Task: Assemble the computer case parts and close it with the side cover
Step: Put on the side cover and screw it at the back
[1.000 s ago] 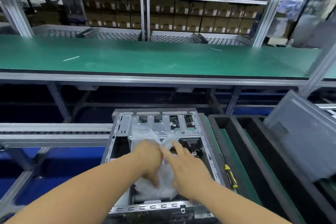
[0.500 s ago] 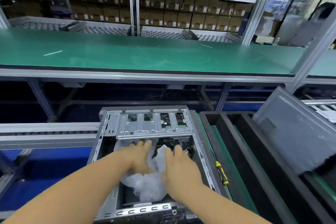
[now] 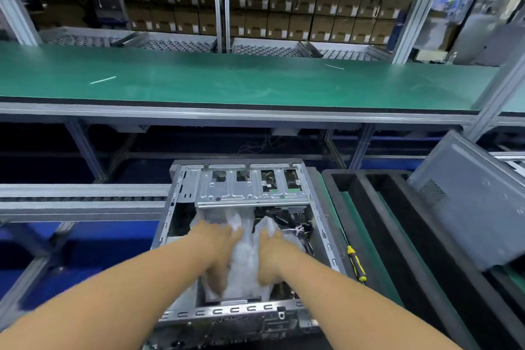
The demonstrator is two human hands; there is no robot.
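An open metal computer case point(image 3: 247, 190) lies on its side in front of me, its drive cage at the far end. Inside it sits a crumpled clear plastic bag point(image 3: 244, 261). My left hand point(image 3: 218, 250) and my right hand point(image 3: 272, 253) are both down in the case, fingers curled into the bag from either side. What the bag holds is hidden. The grey side cover point(image 3: 471, 207) leans tilted at the right, apart from the case.
A yellow-and-black screwdriver point(image 3: 356, 264) lies on the green strip right of the case. Black foam trays point(image 3: 397, 236) stand beyond it. A long green workbench point(image 3: 255, 79) runs across behind, with shelves of boxes above. A roller conveyor point(image 3: 82, 199) runs at the left.
Both hands have pushed the plastic bag lower into the case and closed around it. The view has shifted slightly.
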